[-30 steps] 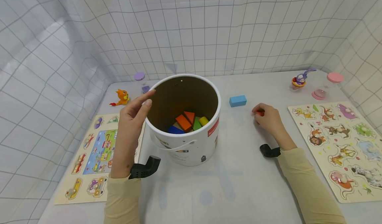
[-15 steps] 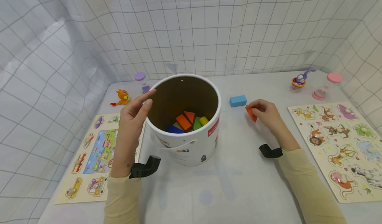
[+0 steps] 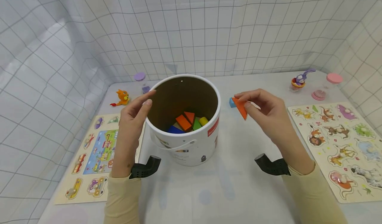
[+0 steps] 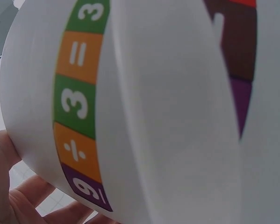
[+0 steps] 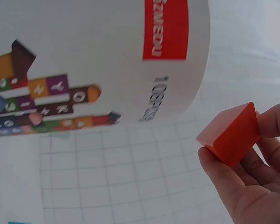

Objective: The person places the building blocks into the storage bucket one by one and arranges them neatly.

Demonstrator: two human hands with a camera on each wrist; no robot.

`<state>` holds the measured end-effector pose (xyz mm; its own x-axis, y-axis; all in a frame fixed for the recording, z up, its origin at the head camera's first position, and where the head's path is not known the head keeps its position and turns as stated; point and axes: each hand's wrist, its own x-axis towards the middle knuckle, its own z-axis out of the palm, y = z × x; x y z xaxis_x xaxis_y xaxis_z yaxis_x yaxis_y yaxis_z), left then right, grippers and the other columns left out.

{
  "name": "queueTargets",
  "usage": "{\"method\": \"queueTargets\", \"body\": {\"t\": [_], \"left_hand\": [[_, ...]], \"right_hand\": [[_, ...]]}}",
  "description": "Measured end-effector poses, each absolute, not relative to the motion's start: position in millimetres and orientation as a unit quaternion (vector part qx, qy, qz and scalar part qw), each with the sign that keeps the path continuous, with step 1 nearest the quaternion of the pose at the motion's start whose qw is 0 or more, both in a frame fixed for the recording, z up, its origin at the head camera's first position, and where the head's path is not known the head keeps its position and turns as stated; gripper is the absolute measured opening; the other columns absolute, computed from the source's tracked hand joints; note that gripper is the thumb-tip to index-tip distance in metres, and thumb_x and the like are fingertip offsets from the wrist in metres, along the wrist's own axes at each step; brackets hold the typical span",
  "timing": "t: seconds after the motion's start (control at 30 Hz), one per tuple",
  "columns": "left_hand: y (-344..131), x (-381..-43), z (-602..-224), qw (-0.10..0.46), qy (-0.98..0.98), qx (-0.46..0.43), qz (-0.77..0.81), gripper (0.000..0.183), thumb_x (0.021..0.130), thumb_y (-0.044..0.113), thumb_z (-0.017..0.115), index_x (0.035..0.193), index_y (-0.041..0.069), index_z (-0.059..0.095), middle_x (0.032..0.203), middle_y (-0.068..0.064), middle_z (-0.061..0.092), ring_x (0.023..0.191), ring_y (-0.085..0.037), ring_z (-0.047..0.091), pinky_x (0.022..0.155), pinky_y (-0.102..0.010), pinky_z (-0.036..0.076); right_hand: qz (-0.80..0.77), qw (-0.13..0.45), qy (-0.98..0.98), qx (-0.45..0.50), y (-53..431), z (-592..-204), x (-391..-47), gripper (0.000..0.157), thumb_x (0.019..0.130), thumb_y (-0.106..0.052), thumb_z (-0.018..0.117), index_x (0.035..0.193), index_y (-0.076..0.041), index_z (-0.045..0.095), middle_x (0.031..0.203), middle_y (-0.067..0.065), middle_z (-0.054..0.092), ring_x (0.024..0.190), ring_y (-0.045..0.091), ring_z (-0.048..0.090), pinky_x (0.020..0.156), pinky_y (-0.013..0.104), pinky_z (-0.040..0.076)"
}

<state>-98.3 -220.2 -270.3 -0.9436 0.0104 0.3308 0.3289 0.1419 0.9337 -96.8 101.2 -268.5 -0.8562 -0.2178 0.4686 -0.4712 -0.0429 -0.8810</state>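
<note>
A white bucket (image 3: 191, 151) printed with pictures stands before me, with several coloured wooden blocks (image 3: 183, 123) at its bottom. At its left side, my left hand (image 3: 130, 121) touches the bucket near the rim, thumb and fingers extended; the left wrist view shows part of the hand (image 4: 30, 200) against the white wall. My right hand (image 3: 267, 111) pinches an orange triangular block (image 3: 241, 108) between thumb and fingers, in the air right of the bucket. The right wrist view shows the block (image 5: 233, 135) apart from the bucket. Behind it a blue block (image 3: 231, 103) lies on the table, partly hidden.
Wooden knob puzzles lie at left (image 3: 70, 171) and right (image 3: 323, 161). At the back left are an orange toy figure (image 3: 122, 97) and a purple-capped item (image 3: 139, 77); at the back right, a purple toy (image 3: 299, 80) and a pink-capped hourglass-shaped item (image 3: 320, 94).
My right hand has lifted the orange triangular block off the table and carried it up and left toward the bucket, now covering part of the blue block. The left hand has stayed put.
</note>
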Motion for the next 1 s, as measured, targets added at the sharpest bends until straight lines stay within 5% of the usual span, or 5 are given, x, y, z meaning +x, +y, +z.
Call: {"method": "queueTargets", "body": {"t": [0.17, 0.57, 0.77, 1.0], "left_hand": [[-220, -99, -270, 0.124, -0.744, -0.113, -0.647, 0.035, 0.091, 0.023, 0.050, 0.123, 0.011, 0.054, 0.124, -0.013, 0.050, 0.112, -0.029, 0.043, 0.093, -0.036, 0.038], [-219, -99, -269, 0.128, -0.749, -0.099, -0.643, 0.033, 0.091, 0.024, 0.049, 0.122, 0.012, 0.055, 0.122, -0.010, 0.051, 0.110, -0.026, 0.046, 0.093, -0.038, 0.037], [-219, -99, -270, 0.127, -0.747, -0.104, -0.644, 0.034, 0.091, 0.024, 0.049, 0.123, 0.011, 0.055, 0.124, -0.011, 0.050, 0.113, -0.024, 0.043, 0.096, -0.040, 0.034], [-220, -98, -270, 0.127, -0.750, -0.106, -0.640, 0.035, 0.091, 0.024, 0.049, 0.123, 0.011, 0.054, 0.124, -0.010, 0.050, 0.114, -0.023, 0.042, 0.096, -0.039, 0.034]], "right_hand": [[0.607, 0.113, -0.712, 0.333, 76, -254, -78, 0.017, 0.084, 0.008, 0.051, 0.094, -0.002, 0.061, 0.105, 0.007, 0.060, 0.106, 0.023, 0.052, 0.087, 0.033, 0.045], [0.470, 0.186, -0.759, 0.412, 48, -248, -79, 0.020, 0.082, 0.004, 0.057, 0.095, -0.009, 0.063, 0.107, 0.000, 0.061, 0.108, 0.013, 0.051, 0.077, 0.021, 0.047], [0.417, 0.179, -0.768, 0.452, 34, -248, -86, 0.017, 0.081, 0.003, 0.056, 0.094, -0.007, 0.063, 0.106, 0.002, 0.060, 0.110, 0.013, 0.048, 0.090, 0.023, 0.042], [0.383, 0.148, -0.783, 0.466, 24, -246, -98, 0.016, 0.086, -0.002, 0.053, 0.096, -0.007, 0.062, 0.099, -0.004, 0.059, 0.095, 0.007, 0.049, 0.080, 0.018, 0.043]]}}
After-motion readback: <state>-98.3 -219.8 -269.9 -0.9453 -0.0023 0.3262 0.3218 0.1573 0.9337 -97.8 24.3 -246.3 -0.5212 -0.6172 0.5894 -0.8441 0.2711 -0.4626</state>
